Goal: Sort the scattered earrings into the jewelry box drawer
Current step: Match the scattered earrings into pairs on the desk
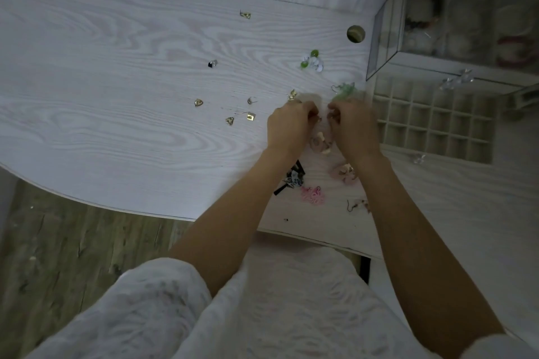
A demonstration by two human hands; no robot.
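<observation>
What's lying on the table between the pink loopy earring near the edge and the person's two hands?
In the head view, beige fabric-like earrings lie between the pink loopy earring and the left hand and right hand.

Both arms reach fwd from the body, bare from just below the elbows, white sleeves pushed up. Forearms angle inward so the hands meet close together, backs up toward the camera. L hand has fingers curled under, tips tucked out of sight. R hand is curled the same way, knuckles bent, tips pointing down and slightly toward the left one. Narrow gap between them. Can't tell if either pinches anything; fingertips are hidden and blurred. Wrists roughly straight.
</observation>
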